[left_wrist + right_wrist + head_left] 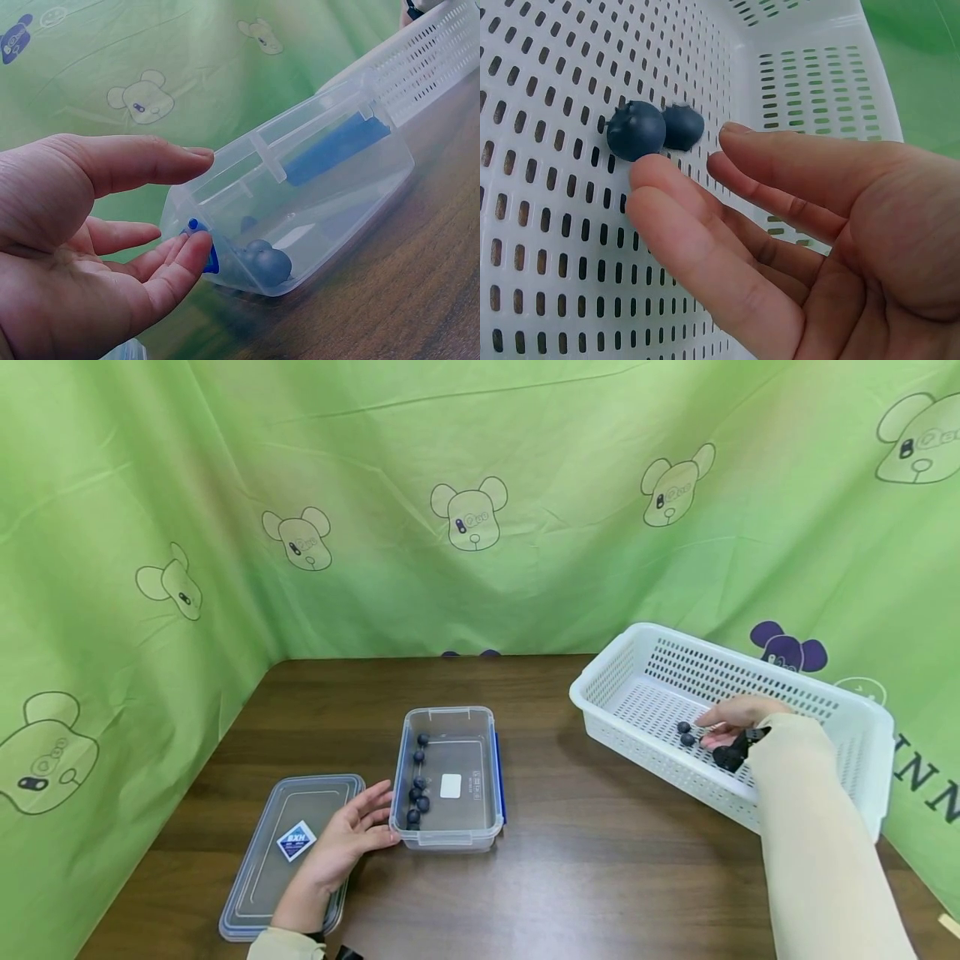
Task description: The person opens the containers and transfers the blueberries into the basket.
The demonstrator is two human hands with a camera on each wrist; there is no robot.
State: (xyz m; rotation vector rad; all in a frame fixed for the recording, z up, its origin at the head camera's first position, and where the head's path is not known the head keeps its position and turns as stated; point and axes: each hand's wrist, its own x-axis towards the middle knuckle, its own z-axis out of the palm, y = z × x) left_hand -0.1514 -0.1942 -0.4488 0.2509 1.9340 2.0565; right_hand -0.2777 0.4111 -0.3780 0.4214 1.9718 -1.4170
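Observation:
My right hand (pixel 738 720) reaches down into a white perforated basket (pixel 645 752), thumb and fingers apart with nothing between them. Two blueberries (pixel 636 131) lie on the basket floor just off its fingertips. At the left side of a clear plastic container (pixel 450 839), my left hand (pixel 351 833) has its fingers spread by the wall. In the left wrist view its fingertips are right at a blue clip (pixel 212 259) on that side. Several blueberries (pixel 418 802) sit along the container's left inner wall.
A clear lid (pixel 255 881) with a blue-edged rim and a diamond label lies on the brown table (pixel 540 877), partly under my left forearm. Green printed cloth (pixel 480 593) hangs behind the table and along its sides. The basket stands at the table's right rear.

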